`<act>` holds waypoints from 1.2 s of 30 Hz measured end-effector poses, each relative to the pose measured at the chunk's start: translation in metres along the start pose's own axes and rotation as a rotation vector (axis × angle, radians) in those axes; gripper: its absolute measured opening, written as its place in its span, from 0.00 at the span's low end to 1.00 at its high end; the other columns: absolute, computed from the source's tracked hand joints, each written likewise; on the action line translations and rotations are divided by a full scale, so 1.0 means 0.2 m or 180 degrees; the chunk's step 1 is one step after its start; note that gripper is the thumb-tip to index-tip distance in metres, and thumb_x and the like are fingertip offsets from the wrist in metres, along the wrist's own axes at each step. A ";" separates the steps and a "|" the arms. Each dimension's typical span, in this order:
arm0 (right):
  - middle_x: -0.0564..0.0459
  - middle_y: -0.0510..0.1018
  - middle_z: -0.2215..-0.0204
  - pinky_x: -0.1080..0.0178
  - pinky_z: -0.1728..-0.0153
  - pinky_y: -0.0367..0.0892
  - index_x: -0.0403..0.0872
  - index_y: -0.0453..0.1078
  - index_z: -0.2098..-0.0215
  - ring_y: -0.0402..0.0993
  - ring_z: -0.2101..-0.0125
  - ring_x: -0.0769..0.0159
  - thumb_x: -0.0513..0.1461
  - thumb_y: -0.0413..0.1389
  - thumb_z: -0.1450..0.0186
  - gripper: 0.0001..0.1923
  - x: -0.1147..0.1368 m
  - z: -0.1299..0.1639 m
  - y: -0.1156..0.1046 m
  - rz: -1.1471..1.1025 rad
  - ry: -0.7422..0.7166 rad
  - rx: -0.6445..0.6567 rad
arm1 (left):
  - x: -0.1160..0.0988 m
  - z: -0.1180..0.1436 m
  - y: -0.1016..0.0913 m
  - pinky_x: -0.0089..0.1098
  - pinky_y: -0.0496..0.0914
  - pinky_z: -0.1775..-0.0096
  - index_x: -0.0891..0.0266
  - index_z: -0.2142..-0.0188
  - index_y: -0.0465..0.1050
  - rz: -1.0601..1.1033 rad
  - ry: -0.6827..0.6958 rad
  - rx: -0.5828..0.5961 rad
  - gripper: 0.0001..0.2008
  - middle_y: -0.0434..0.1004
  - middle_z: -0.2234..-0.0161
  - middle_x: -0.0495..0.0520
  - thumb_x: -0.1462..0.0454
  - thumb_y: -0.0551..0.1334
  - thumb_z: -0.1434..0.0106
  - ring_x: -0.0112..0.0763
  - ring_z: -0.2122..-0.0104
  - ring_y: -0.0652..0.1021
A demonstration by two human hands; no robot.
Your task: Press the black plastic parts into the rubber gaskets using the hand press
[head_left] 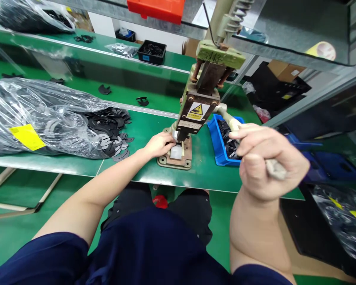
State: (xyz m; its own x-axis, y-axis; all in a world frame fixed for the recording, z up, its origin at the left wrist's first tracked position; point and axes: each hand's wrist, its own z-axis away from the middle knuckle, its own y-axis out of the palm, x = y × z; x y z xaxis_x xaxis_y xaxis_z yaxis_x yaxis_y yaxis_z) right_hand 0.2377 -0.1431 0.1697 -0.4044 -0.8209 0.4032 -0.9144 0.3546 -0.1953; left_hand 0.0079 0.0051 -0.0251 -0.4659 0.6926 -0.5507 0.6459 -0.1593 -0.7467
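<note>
A hand-operated press (199,107) stands on the green bench, a yellow warning label on its front. My right hand (271,162) is wrapped round the press lever (230,118), whose pale end sticks out of the fist. At the press base (184,163), my left hand (161,145) has its fingers bent close together beside the lower end of the ram. Whatever lies between those fingertips is too small and hidden to make out. Just in front of them is a pale block (176,152) on the base.
Left of the press, a clear plastic bag (47,114) spills curved black pieces (112,130) onto the bench. Right of it stands a blue bin (219,148) of small black parts. A black tray (152,51) and an orange-red bin (157,8) are further back.
</note>
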 end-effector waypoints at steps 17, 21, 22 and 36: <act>0.60 0.74 0.80 0.38 0.46 0.76 0.54 0.66 0.78 0.80 0.70 0.60 0.42 0.60 0.39 0.10 -0.21 0.48 0.07 0.0471 -0.0305 -0.0456 | 0.38 0.30 -0.63 0.47 0.68 0.42 0.62 0.42 0.80 -0.2039 -0.1064 0.0965 0.21 0.82 0.44 0.65 0.58 0.67 0.33 0.54 0.42 0.76; 0.59 0.74 0.80 0.38 0.45 0.76 0.54 0.66 0.78 0.80 0.69 0.61 0.42 0.60 0.39 0.11 -0.21 0.49 0.08 0.0454 -0.0304 -0.0465 | 0.46 0.32 -0.76 0.44 0.67 0.43 0.58 0.41 0.80 -0.2297 -0.1299 0.1563 0.22 0.84 0.44 0.62 0.58 0.66 0.34 0.53 0.42 0.75; 0.59 0.74 0.80 0.38 0.45 0.76 0.54 0.67 0.78 0.80 0.69 0.61 0.42 0.60 0.39 0.11 -0.21 0.49 0.08 0.0450 -0.0296 -0.0455 | 0.47 0.31 -0.77 0.43 0.67 0.44 0.57 0.41 0.81 -0.2298 -0.1298 0.1682 0.22 0.84 0.45 0.61 0.59 0.65 0.34 0.52 0.43 0.75; 0.59 0.75 0.79 0.40 0.45 0.77 0.53 0.67 0.78 0.80 0.68 0.62 0.42 0.61 0.37 0.12 -0.21 0.49 0.07 0.0447 -0.0337 -0.0457 | 0.51 0.17 -0.72 0.34 0.71 0.51 0.55 0.52 0.83 -0.1869 -0.1265 0.1886 0.19 0.87 0.56 0.55 0.64 0.66 0.44 0.43 0.54 0.82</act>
State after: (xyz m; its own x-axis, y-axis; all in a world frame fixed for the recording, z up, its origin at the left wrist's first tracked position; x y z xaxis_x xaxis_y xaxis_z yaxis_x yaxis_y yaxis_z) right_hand 0.2429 -0.1469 0.0629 -0.5308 -0.7987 0.2834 -0.8454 0.5227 -0.1105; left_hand -0.1535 0.0752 0.0138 -0.8649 0.5012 -0.0291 -0.1237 -0.2690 -0.9552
